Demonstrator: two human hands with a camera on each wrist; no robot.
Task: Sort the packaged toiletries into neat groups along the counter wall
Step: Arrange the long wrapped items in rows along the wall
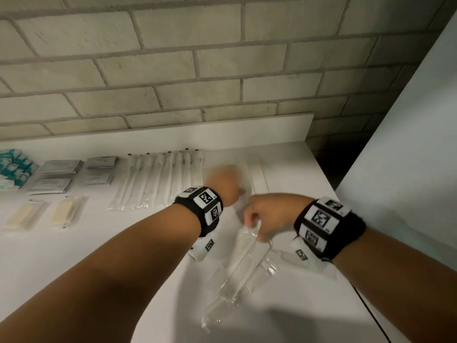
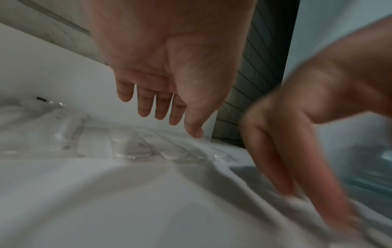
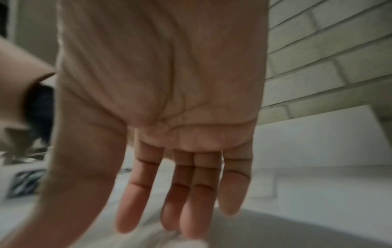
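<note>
A white comb in clear wrap point(image 1: 243, 258) lies slanted on the white counter point(image 1: 148, 256), with more wrapped combs point(image 1: 288, 257) beside and under it. My right hand point(image 1: 254, 226) reaches down with straight fingers point(image 3: 191, 218) and touches the upper end of that comb's wrap. My left hand point(image 1: 226, 183) hovers blurred above clear packets point(image 2: 131, 147) by the wall, with its fingers point(image 2: 161, 109) relaxed and holding nothing. Along the wall lie wrapped toothbrushes point(image 1: 158, 177), grey sachets point(image 1: 59, 177) and teal packets point(image 1: 14, 167).
Two cream items in clear wrap point(image 1: 69, 210) lie in front of the sachets. A brick wall point(image 1: 197, 58) rises behind a low white upstand point(image 1: 222, 129). A white panel point(image 1: 408, 144) stands to the right, past a dark gap at the counter's end.
</note>
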